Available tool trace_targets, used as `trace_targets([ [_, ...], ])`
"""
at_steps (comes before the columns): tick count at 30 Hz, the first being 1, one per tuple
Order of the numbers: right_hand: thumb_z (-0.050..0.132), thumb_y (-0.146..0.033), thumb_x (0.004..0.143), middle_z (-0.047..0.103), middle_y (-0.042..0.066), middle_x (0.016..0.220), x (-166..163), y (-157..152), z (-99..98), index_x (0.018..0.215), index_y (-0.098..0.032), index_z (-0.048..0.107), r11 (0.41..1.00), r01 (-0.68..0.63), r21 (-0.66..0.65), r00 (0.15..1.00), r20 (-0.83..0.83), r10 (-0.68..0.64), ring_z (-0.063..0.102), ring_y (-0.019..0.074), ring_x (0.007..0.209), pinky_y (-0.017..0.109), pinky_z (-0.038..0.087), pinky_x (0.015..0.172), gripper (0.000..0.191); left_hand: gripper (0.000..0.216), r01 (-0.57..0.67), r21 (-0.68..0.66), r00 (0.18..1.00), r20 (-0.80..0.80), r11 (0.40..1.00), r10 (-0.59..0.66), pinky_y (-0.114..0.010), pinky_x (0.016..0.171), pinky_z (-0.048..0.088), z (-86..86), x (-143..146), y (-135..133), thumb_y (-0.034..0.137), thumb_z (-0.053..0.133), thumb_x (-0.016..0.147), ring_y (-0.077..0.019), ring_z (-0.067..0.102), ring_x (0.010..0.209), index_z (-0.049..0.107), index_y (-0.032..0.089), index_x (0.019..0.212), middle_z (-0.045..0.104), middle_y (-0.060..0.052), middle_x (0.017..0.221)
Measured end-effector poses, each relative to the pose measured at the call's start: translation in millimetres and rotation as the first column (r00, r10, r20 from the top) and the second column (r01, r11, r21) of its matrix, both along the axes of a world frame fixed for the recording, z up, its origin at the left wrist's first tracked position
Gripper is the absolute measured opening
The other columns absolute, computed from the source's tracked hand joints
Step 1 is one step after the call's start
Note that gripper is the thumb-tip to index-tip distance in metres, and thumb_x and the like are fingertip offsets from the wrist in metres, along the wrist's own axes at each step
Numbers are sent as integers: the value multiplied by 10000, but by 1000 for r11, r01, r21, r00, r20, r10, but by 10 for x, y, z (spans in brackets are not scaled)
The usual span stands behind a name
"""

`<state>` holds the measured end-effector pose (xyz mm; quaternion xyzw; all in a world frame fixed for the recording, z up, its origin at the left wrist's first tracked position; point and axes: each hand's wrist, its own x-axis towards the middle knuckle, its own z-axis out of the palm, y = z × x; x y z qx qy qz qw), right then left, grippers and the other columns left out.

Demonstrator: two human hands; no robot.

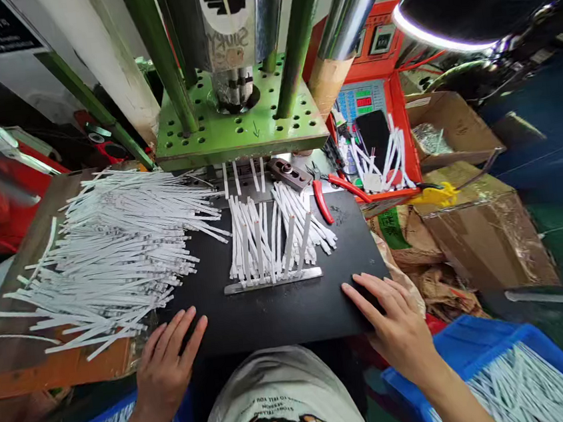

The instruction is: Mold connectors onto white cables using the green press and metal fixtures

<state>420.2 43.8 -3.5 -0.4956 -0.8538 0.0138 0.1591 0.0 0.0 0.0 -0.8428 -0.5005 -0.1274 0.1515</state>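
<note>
My left hand (169, 357) rests at the left front edge of the black work board (212, 319), fingers stretched out and holding nothing. On the board's right front corner lies my right hand (390, 317), its fingers spread and also holding nothing. Between them, farther back, a metal strip (313, 273) carries several upright white pieces. Behind it is a small heap of short white strips with connector-like ends (239, 242). A large pile of white strips (123, 234) lies beyond my left hand. Pliers with red handles (321, 201) sit at the board's back right.
A green press plate (240, 131) with columns stands at the back. A metal block (288, 172) sits before it. Blue bins (456, 343) with white strips flank me. An orange case (402, 111), cardboard boxes (485, 230) and a lamp (446, 12) are to the right.
</note>
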Motion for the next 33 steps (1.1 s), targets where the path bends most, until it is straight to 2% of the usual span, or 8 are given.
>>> trace_targets([
  [6,498,-8,850,488,164,1402,17,-25,41,1505,-233,360,1000,13,-13,1000,22,-13,465,328,1295,578,350,1074,706,617,4,-39,1000,-25,999,-5,-485,1075,361,63,-5,-15,-55,578,845,-334,583,1192,499,167,1415,615,-166,1309],
  [10,643,-326,901,473,189,1403,-86,60,204,1444,-180,426,985,-132,-114,989,-88,123,441,354,1300,584,379,1058,603,482,106,-164,985,156,981,-80,-520,1030,390,236,176,118,349,591,945,-372,534,1222,517,132,1369,568,-211,1314],
  [12,641,-369,911,502,185,1368,-251,163,259,1444,-169,409,978,-179,-104,968,-196,156,475,317,1264,524,434,1029,614,519,135,-161,967,235,978,-95,-470,982,435,291,332,261,420,557,954,-338,555,1174,502,105,1362,562,-217,1289],
  [15,583,-282,952,558,173,1298,-564,334,265,1448,-160,386,991,-133,-30,953,-280,119,515,282,1201,479,473,987,548,396,53,-128,969,248,990,-19,-399,898,472,301,572,482,275,551,966,-276,585,1055,519,91,1314,596,-174,1179],
  [19,526,-171,966,627,104,1039,-771,410,259,1267,-192,555,994,-102,-33,926,-368,83,565,230,977,406,512,845,303,274,30,-152,962,274,988,13,-343,770,483,273,707,550,164,537,957,-211,564,853,557,106,1223,577,-88,945],
  [24,501,-52,927,622,68,958,-623,406,382,1125,-213,653,948,-301,-106,875,-427,230,532,166,817,296,466,717,297,203,155,-326,952,301,933,-53,-280,699,465,292,600,439,69,457,959,-176,527,819,549,135,1127,509,-53,907],
  [28,470,32,855,659,49,945,-784,695,416,1005,-195,693,887,-413,-207,864,-398,309,575,143,788,247,447,697,352,218,207,-487,957,282,848,-71,-276,675,450,338,557,503,5,379,939,-181,497,817,527,163,961,480,-35,871],
  [33,448,65,759,677,46,872,-1332,1248,453,930,-149,682,958,-249,-139,858,-491,152,629,139,781,214,463,699,360,201,201,-427,956,281,882,-82,-293,649,431,351,592,571,27,384,945,-182,487,766,487,178,863,464,-22,823],
])
